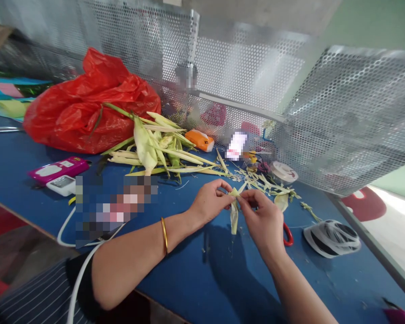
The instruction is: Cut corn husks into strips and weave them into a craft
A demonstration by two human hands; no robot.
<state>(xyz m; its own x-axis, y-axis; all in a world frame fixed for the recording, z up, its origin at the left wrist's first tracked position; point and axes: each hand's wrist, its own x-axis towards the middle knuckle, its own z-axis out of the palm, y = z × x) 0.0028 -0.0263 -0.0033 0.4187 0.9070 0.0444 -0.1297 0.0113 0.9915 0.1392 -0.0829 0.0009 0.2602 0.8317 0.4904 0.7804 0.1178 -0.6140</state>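
Between my two hands, above the blue table, is a pale green strip of corn husk with one end hanging down. My left hand, a gold bangle on its wrist, pinches the husk's upper end between thumb and fingers. From the other side, my right hand pinches the same end, its fingertips close to the left ones. Red scissor handles show partly behind my right hand. Beyond the hands lie a pile of corn husks and scattered husk scraps.
A red plastic bag bulges at the back left, near a purple packet. An orange tissue pack, a white tape roll and a spool of white thread stand around. A perforated metal screen borders the table.
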